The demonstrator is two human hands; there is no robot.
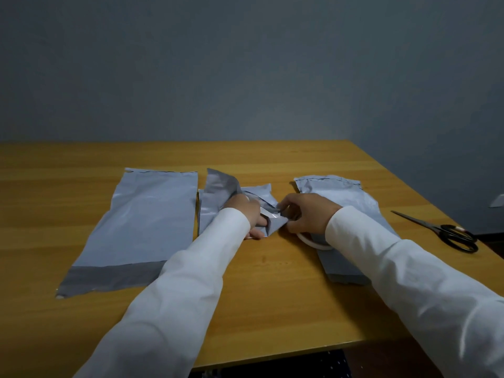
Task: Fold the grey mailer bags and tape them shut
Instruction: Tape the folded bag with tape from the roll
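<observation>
**Both hands working the middle mailer bag**

Your left hand [246,211] lies on the folded middle mailer bag [218,197], with fingers curled round its near edge, gripping it against the bench [272,282]. Your right hand [305,214] meets it from the other side, fingertips pinching the same bag's corner where a shiny strip of tape [270,215] shows between your two hands. Part of the bag's dark inner face is turned up just beyond your left hand.

Outboard of your left hand, a flat mailer bag [141,227] lies unfolded, its dark flap end nearest you. Under your right wrist and forearm sits a third mailer bag [343,197], partly covered by your sleeve. A white tape roll [311,241] peeks out just below your right hand, resting on that bag. Well to the outside of your right arm, black-handled scissors [441,230] lie closed on the bench, near its edge.
</observation>
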